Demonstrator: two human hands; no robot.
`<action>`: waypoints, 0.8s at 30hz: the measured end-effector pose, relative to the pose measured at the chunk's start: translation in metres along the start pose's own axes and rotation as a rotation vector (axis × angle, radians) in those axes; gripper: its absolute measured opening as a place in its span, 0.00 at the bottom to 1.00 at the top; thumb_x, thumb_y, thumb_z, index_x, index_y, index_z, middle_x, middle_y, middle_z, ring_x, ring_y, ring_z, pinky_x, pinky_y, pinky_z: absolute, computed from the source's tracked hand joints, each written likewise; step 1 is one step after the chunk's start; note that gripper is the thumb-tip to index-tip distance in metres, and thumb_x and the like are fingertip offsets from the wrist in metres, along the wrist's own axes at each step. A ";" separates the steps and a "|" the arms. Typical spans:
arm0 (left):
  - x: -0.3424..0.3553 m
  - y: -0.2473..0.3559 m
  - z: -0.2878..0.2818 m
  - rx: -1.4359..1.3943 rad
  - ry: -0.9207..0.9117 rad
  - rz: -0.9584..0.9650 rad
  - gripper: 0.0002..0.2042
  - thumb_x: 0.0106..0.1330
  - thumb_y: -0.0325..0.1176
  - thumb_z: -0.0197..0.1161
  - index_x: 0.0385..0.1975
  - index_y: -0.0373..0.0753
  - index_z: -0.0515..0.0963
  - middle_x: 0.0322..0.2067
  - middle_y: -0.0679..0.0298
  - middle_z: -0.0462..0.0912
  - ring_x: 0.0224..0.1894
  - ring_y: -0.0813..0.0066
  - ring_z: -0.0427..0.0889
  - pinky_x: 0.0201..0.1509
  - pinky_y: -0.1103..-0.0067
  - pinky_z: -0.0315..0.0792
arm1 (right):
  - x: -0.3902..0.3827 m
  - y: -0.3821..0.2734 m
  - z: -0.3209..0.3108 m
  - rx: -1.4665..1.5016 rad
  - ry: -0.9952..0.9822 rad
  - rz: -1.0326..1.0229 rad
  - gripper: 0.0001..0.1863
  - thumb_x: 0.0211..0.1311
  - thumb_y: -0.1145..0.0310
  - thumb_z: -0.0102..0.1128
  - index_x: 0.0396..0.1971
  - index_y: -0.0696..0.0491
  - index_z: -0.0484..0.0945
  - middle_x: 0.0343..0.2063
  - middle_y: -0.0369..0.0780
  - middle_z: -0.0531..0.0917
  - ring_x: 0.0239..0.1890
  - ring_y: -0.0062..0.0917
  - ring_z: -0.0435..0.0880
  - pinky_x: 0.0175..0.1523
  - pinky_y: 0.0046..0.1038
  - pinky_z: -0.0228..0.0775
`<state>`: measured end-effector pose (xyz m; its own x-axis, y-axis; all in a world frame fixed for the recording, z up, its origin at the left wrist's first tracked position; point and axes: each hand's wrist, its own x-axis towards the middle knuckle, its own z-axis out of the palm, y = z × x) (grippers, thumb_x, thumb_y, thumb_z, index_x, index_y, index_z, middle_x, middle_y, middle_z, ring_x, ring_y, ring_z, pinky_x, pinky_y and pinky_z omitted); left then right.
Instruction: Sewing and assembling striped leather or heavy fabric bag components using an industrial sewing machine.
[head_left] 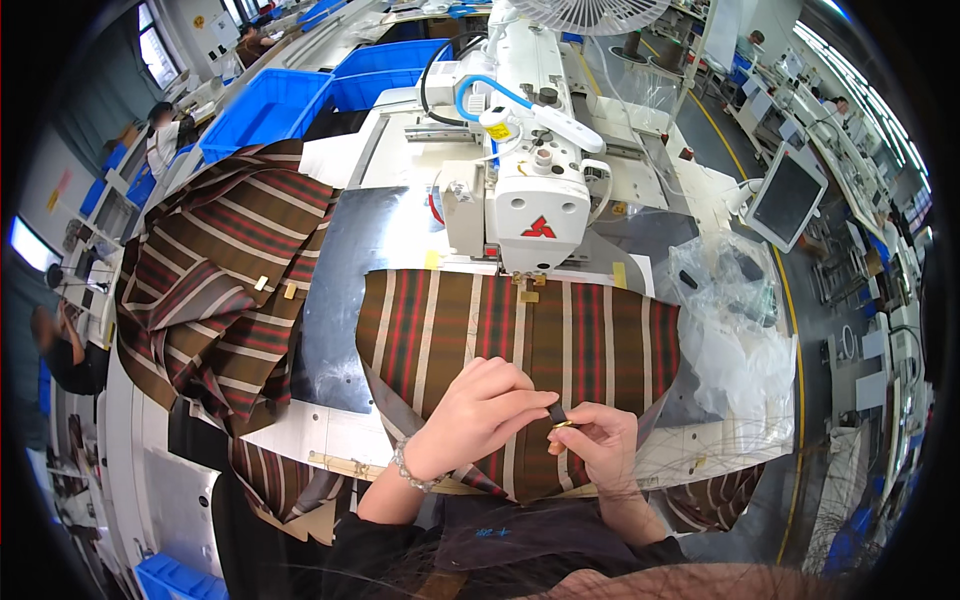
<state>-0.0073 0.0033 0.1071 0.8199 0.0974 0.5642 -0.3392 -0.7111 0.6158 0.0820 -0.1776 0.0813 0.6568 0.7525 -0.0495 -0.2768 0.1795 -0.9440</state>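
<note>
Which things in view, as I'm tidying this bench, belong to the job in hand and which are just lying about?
Job, apparently:
Small dark piece, between left hand and right hand
Striped panel beneath the hands
Sewing machine at its far edge
Striped cloth heap, judging by matching pattern

Lying about, seemingly:
Crumpled clear plastic
Blue bins

Brown panel (543, 345) striped cream and red at six o'clock, like-striped cloth pile (235, 225) at nine, white machine (540, 195) between twelve and one, blue bins (285, 125) at eleven.
</note>
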 end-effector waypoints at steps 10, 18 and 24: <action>-0.013 0.000 0.016 0.353 0.088 0.108 0.10 0.49 0.31 0.60 0.33 0.40 0.76 0.29 0.66 0.70 0.34 0.71 0.73 0.38 0.76 0.63 | 0.001 0.015 -0.001 -0.237 0.100 -0.092 0.08 0.52 0.89 0.60 0.33 0.64 0.78 0.27 0.40 0.79 0.26 0.22 0.81 0.33 0.22 0.77; -0.056 0.022 0.024 0.602 0.307 0.049 0.07 0.51 0.34 0.56 0.28 0.41 0.71 0.27 0.66 0.65 0.32 0.72 0.68 0.37 0.77 0.60 | -0.014 0.023 0.020 -0.242 -0.007 -0.122 0.03 0.59 0.83 0.57 0.33 0.63 0.77 0.24 0.40 0.80 0.23 0.19 0.78 0.29 0.18 0.72; -0.096 0.037 0.029 0.573 0.492 0.029 0.08 0.50 0.32 0.56 0.29 0.38 0.70 0.26 0.65 0.65 0.29 0.71 0.67 0.33 0.77 0.61 | -0.042 0.035 0.032 -0.424 -0.091 -0.098 0.04 0.63 0.76 0.58 0.34 0.61 0.76 0.23 0.39 0.79 0.21 0.19 0.76 0.26 0.19 0.69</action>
<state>-0.0854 -0.0526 0.0596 0.4685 0.2774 0.8388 0.0455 -0.9558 0.2906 0.0225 -0.1829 0.0609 0.5963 0.8007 0.0582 0.1086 -0.0086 -0.9940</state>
